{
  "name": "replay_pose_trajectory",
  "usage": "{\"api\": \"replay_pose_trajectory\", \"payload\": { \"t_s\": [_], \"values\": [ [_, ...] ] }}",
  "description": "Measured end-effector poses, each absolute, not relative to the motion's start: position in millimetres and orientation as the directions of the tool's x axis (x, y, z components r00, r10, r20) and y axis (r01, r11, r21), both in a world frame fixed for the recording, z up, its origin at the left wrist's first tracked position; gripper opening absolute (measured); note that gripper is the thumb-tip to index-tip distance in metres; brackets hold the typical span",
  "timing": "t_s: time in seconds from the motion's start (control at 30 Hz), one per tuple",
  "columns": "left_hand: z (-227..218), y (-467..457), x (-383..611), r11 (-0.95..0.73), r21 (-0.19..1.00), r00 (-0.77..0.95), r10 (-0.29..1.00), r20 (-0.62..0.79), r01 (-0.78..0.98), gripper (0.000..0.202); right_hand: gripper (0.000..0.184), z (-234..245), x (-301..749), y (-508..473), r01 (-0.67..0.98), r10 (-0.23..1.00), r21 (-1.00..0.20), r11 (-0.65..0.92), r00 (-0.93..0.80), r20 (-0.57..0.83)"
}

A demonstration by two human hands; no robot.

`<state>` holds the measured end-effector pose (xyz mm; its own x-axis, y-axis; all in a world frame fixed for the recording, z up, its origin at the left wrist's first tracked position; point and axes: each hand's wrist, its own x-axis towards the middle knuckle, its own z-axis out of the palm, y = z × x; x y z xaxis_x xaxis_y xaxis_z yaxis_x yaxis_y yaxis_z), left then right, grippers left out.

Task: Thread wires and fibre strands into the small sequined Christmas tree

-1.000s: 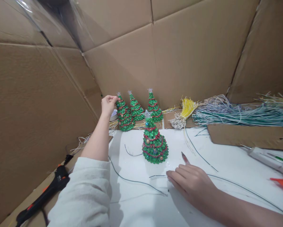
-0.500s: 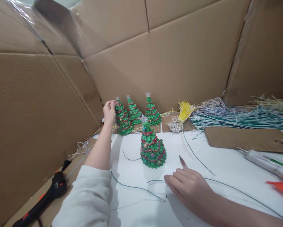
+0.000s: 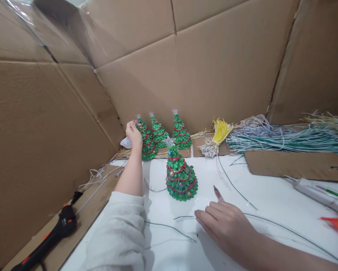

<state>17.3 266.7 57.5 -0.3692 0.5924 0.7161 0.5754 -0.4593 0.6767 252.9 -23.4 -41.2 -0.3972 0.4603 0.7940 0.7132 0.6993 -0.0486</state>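
My left hand (image 3: 134,134) reaches to the back left with its fingertips pinched together, beside the leftmost small Christmas tree (image 3: 146,141). Whatever the pinch holds is too small to make out. My right hand (image 3: 227,226) rests on the white table, curled around a slim tool with a pointed tip (image 3: 218,193), its handle hidden in the fist. In front of me stands a green Christmas tree (image 3: 181,178) with red garlands, small baubles and a clear star on top. Two more such trees, one in the middle (image 3: 158,131) and one to the right (image 3: 181,131), stand behind it.
A white dish (image 3: 126,142) sits behind my left wrist. On the left lies a black glue gun (image 3: 60,229). Green wires (image 3: 287,231) cross the table. Yellow stems (image 3: 222,130), bundled green-white wires (image 3: 287,140), a cardboard piece (image 3: 296,165) and an orange-and-white tool (image 3: 335,222) lie to the right.
My left hand has shifted slightly right and down, and more of the white dish shows behind it. My right hand and the front tree stay where they were.
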Motion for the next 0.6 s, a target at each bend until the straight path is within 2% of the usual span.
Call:
{"api": "replay_pose_trajectory", "payload": {
  "t_s": [0.43,0.6],
  "values": [
    [55.5,269.3,15.1,-0.49,0.675,-0.371,0.58,0.725,0.552,0.048,0.025,-41.5,253.6,-23.9,0.698,0.474,-0.084,0.711,-0.387,0.791],
    [56.8,267.9,11.6,-0.498,0.691,-0.349,0.615,0.707,0.523,0.043,0.026,-40.1,252.5,-22.1,0.707,0.46,-0.072,0.703,-0.377,0.804]
  ]
}}
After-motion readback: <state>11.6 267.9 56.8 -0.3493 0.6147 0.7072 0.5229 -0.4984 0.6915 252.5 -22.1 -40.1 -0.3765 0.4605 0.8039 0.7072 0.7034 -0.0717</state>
